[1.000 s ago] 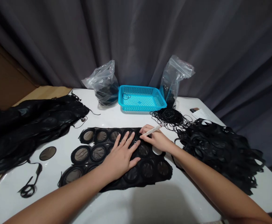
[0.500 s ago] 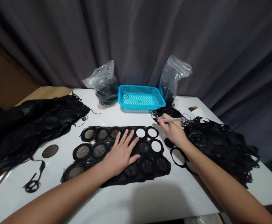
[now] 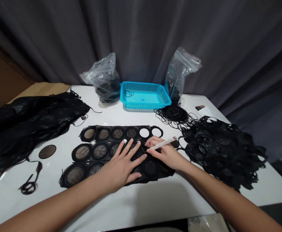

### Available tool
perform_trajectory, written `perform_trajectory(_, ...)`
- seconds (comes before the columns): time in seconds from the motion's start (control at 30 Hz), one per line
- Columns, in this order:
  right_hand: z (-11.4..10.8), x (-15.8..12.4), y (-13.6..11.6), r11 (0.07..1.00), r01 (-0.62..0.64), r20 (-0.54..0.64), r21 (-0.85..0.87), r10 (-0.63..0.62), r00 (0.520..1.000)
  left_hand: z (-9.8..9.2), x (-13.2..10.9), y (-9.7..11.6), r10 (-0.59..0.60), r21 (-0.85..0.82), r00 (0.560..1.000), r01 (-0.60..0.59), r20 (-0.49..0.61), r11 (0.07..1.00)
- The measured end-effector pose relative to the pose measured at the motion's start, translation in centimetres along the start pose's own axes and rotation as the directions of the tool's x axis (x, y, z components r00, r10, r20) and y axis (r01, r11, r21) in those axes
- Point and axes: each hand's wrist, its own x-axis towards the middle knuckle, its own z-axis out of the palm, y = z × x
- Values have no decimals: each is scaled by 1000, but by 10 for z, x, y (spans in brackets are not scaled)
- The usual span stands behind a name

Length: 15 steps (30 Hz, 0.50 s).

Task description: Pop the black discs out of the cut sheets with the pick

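A black sheet of round mesh discs in ring frames [image 3: 102, 151] lies flat on the white table [image 3: 155, 203]. My left hand [image 3: 121, 164] rests palm down on its middle, fingers spread. My right hand [image 3: 165, 153] grips a thin white pen-like tool [image 3: 162, 143] and holds its tip against the sheet right of my left fingers. Two holes at the sheet's top right [image 3: 150, 132] show the bare table.
A pile of black cut-out scrap [image 3: 223, 151] lies to the right and a heap of black sheets [image 3: 29, 122] to the left. At the back stand a blue basket [image 3: 144, 96], two clear bags [image 3: 105, 82] and loose thin rings [image 3: 173, 114]. A loose mesh disc [image 3: 47, 151] lies left.
My right hand with the tool went out toward the ring pile at the right, then came back onto the sheet beside my left hand. The left hand has stayed pressed on the sheet.
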Motion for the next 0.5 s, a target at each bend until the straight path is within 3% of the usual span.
perform_trajectory(0.5, 0, 0, -2, 998, -4, 28, -66, 6, 1000, 0, 0, 1, 0, -4, 1000, 0, -18, 1000)
